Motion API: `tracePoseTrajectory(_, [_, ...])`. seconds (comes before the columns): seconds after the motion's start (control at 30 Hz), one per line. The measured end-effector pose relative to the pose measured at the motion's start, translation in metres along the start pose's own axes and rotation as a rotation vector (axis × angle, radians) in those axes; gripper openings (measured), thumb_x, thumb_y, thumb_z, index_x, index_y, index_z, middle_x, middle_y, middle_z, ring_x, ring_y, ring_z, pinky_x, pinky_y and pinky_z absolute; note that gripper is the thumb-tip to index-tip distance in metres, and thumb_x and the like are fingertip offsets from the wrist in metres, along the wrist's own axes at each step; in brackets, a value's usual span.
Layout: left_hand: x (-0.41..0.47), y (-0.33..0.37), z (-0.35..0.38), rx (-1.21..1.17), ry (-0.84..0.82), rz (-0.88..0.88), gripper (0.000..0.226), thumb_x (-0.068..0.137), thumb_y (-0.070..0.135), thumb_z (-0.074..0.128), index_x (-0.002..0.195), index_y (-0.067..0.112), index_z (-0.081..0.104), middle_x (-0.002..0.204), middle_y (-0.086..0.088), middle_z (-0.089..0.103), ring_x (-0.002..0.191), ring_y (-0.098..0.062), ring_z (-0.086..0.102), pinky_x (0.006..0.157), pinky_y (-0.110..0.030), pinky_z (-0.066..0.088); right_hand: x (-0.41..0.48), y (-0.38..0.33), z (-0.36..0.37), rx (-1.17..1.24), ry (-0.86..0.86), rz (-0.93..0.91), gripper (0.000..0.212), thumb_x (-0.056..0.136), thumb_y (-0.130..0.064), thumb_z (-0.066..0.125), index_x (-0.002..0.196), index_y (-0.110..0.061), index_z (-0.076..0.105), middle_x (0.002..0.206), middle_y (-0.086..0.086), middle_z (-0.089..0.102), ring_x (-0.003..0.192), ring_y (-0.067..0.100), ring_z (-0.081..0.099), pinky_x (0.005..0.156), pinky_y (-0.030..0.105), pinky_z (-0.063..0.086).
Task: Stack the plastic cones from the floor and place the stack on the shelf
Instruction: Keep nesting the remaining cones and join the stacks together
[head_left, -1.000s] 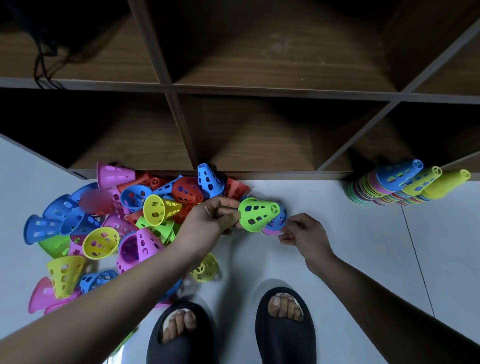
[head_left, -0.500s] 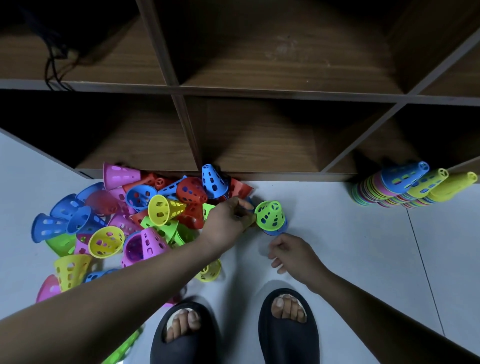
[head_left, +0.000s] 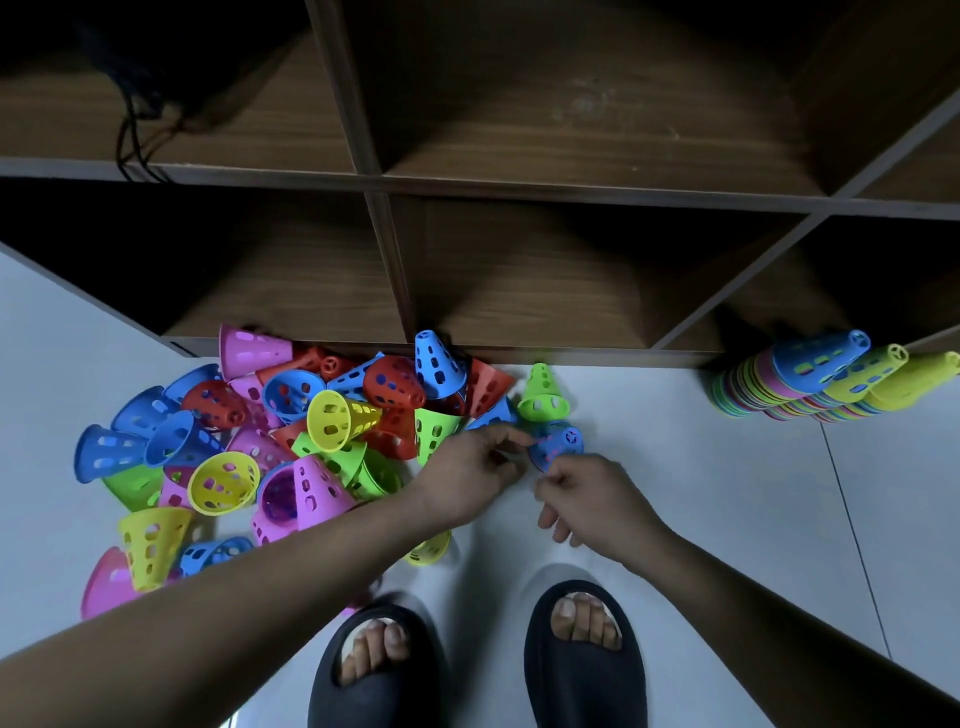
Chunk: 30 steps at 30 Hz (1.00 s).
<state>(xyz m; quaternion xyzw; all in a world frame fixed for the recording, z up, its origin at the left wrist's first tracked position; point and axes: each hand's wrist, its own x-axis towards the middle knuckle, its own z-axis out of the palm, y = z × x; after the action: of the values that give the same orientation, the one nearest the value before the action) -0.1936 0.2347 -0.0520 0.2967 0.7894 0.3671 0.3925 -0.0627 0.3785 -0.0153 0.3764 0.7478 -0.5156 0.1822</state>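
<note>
Left hand (head_left: 475, 467) and right hand (head_left: 589, 496) low over the white floor (head_left: 701, 493), fingertips of each pinched on the rim of a small blue cone (head_left: 557, 442), left from the side, right from below, pink showing through the cone's holes. Just beyond it, upright on the floor, a green cone (head_left: 543, 396). To the left, a loose pile of cones (head_left: 270, 447) in pink, blue, red, yellow and green, heaped against the foot of the wooden shelf (head_left: 519, 291). Well to the right, long stacks (head_left: 810, 382) of nested cones lying on their sides at the shelf's base. Nearest the camera, two feet in dark slippers (head_left: 584, 665)
</note>
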Motion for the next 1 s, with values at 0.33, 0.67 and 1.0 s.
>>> tracePoseTrajectory(0.33, [0.006, -0.015, -0.014, 0.38, 0.146, 0.178, 0.047, 0.095, 0.02, 0.07, 0.14, 0.027, 0.057, 0.136, -0.001, 0.056, 0.12, -0.023, 0.06, 0.093, -0.034, 0.056, 0.071, -0.003, -0.026, -0.379, 0.43, -0.361, 0.021, 0.093, -0.028, 0.068, 0.113, -0.03, 0.063, 0.101, -0.003, 0.061, 0.081, 0.022, 0.065, 0.073, 0.038, 0.056])
tracePoseTrajectory(0.67, [0.031, -0.012, -0.012, 0.85, 0.04, 0.367, 0.06, 0.102, 0.02, 0.059, 0.158, 0.036, 0.044, 0.139, -0.004, 0.049, 0.123, -0.027, 0.049, 0.101, -0.044, 0.051, 0.096, -0.002, -0.035, -0.253, 0.202, -0.14, 0.037, 0.1, -0.02, 0.057, 0.131, -0.035, 0.071, 0.116, -0.004, 0.071, 0.095, 0.02, 0.065, 0.082, 0.032, 0.055])
tracePoseTrajectory(1.0, [0.034, -0.013, -0.024, 0.762, 0.212, 0.438, 0.017, 0.09, 0.014, 0.077, 0.106, 0.02, 0.075, 0.111, -0.004, 0.059, 0.095, -0.026, 0.061, 0.064, -0.039, 0.059, 0.094, -0.003, -0.039, 0.351, 0.281, -0.051, 0.016, 0.095, -0.013, 0.071, 0.105, -0.02, 0.08, 0.095, -0.001, 0.081, 0.087, 0.013, 0.079, 0.08, 0.029, 0.054])
